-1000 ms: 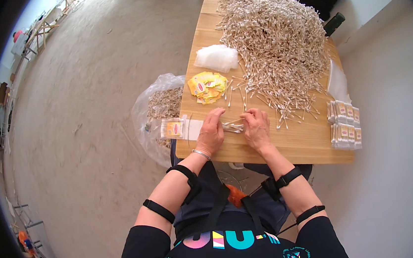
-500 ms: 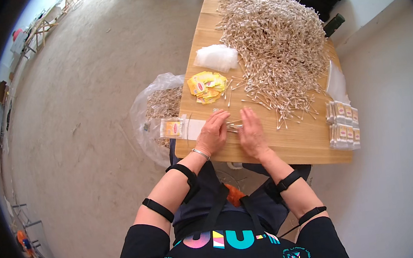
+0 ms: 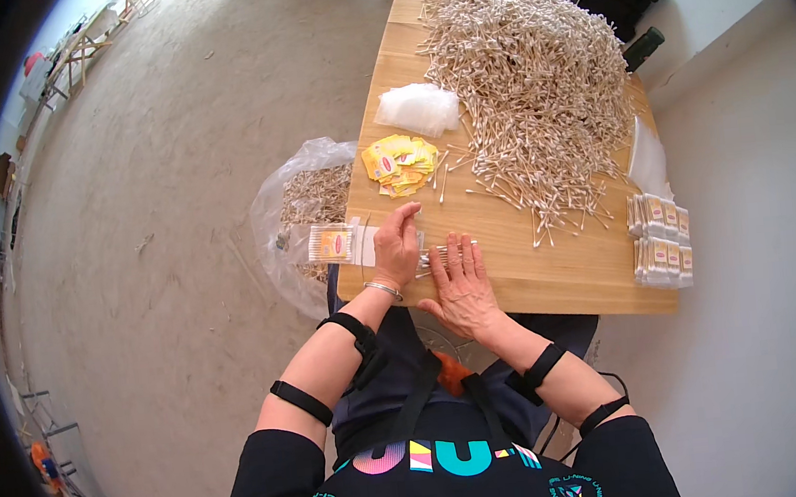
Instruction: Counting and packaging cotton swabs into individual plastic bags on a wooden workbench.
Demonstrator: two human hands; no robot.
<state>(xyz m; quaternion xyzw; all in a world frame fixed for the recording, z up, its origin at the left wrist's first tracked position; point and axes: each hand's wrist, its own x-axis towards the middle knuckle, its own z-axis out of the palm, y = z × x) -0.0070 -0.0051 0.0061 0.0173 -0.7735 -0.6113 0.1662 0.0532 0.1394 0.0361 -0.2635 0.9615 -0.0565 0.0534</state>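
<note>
My right hand (image 3: 463, 292) lies flat, fingers stretched out, over a small bunch of cotton swabs (image 3: 426, 263) near the table's front edge. On its edge beside the bunch's left end stands my left hand (image 3: 396, 249), fingers extended and holding nothing I can see. A white flat piece (image 3: 369, 248) shows partly from under the left hand. Left of it, a clear pack of cotton swabs with a yellow card (image 3: 331, 244) sticks out past the table's left edge. Yellow cards (image 3: 399, 164) lie in a loose pile farther up.
A large heap of cotton swabs (image 3: 536, 91) covers much of the wooden table (image 3: 555, 281). Clear plastic bags (image 3: 416, 111) lie at its left; finished packs (image 3: 661, 240) are stacked at the right edge. A big plastic bag of swabs (image 3: 312, 199) stands on the floor at left.
My right hand has come down and left, flattening over the swab bunch. My left hand has shifted slightly left and turned onto its edge.
</note>
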